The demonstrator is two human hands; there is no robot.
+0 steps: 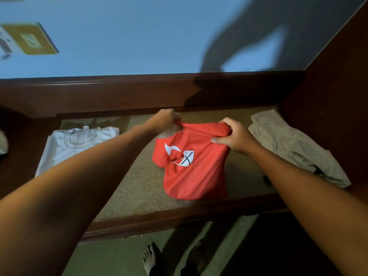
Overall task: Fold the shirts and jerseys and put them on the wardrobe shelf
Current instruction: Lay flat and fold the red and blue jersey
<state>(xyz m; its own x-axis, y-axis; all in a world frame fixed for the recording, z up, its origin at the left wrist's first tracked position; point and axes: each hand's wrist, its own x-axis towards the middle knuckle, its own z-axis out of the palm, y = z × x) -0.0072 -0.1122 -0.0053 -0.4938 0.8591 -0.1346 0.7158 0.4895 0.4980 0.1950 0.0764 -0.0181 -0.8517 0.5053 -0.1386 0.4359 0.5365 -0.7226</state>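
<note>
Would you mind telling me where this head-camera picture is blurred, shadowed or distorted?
Head view: the left hand gripping the red jersey is motion-smeared, while the right hand is sharper; the framed picture at top left is blurred; a large arm shadow falls on the blue wall; wide-angle distortion stretches the forearms at the edges.

Blue wall (119, 36) is occupying twelve o'clock, with a dark shadow (249, 42) lying across it at one. A yellow-framed picture (29, 38) is hanging at ten. Greenish carpet (111, 257) is covering six o'clock.
</note>
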